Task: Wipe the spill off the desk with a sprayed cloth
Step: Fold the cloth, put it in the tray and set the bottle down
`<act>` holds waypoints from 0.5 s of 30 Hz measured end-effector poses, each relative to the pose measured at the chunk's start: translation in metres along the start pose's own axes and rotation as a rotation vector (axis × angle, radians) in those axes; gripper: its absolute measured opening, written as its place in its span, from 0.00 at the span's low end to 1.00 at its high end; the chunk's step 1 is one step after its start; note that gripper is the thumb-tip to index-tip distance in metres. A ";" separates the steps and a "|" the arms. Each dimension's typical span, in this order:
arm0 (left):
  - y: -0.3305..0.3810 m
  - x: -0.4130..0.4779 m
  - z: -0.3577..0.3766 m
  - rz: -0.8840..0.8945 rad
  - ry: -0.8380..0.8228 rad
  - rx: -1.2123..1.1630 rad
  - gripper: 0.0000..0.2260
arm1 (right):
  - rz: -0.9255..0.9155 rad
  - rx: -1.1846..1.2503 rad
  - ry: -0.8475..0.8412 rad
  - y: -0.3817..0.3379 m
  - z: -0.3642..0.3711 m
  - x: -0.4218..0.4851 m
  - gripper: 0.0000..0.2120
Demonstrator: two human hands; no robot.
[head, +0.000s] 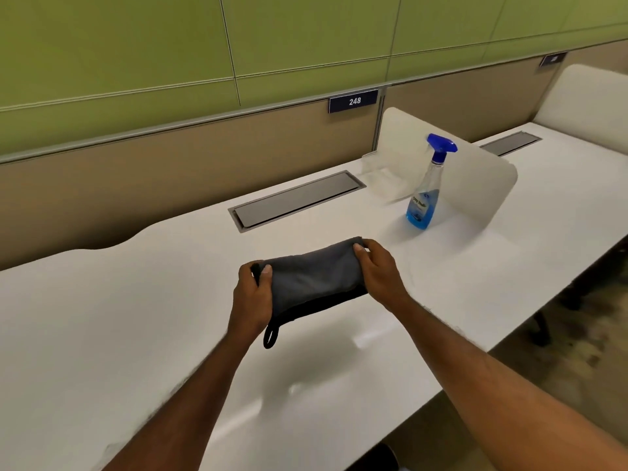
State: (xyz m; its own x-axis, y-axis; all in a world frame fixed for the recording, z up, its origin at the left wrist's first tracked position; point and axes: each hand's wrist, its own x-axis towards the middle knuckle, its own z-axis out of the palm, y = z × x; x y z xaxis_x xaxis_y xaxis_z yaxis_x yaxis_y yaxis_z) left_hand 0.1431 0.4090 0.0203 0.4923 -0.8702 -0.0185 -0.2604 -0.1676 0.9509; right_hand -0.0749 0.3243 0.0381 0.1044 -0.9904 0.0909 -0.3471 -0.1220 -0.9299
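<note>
A folded dark grey cloth [312,278] with a small black hanging loop is held just above the white desk [136,300]. My left hand [253,295] grips its left end, thumb on top. My right hand [377,270] grips its right end, fingers curled over the far edge. A clear spray bottle [424,198] with blue liquid and a blue trigger head stands upright on the desk, beyond and to the right of my right hand. I cannot make out a spill on the glossy desk surface.
A grey cable hatch [295,200] is set into the desk behind the cloth. A white divider panel [475,185] stands just behind the bottle. A second desk bay with its own hatch [509,142] lies to the right. Desk front edge runs diagonally lower right.
</note>
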 end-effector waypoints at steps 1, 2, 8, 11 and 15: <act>0.002 0.001 0.009 0.004 0.003 0.016 0.08 | 0.015 -0.004 0.007 0.005 -0.006 0.004 0.16; 0.004 0.003 0.018 0.005 0.005 0.028 0.08 | 0.031 0.001 0.005 0.010 -0.012 0.009 0.17; 0.013 0.018 0.080 -0.057 0.045 0.057 0.08 | 0.240 0.089 -0.125 0.039 -0.058 0.047 0.20; 0.019 0.026 0.115 -0.083 0.062 0.043 0.07 | 0.307 0.088 -0.238 0.054 -0.085 0.071 0.23; 0.035 0.038 0.156 -0.101 0.086 0.004 0.08 | 0.257 -0.006 -0.299 0.071 -0.119 0.104 0.26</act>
State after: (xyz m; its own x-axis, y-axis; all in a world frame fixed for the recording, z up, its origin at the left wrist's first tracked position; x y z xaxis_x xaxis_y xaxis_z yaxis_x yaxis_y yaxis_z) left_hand 0.0232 0.2982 0.0043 0.5855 -0.8060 -0.0870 -0.2092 -0.2539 0.9443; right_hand -0.1994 0.2045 0.0243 0.2801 -0.9258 -0.2537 -0.4026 0.1266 -0.9066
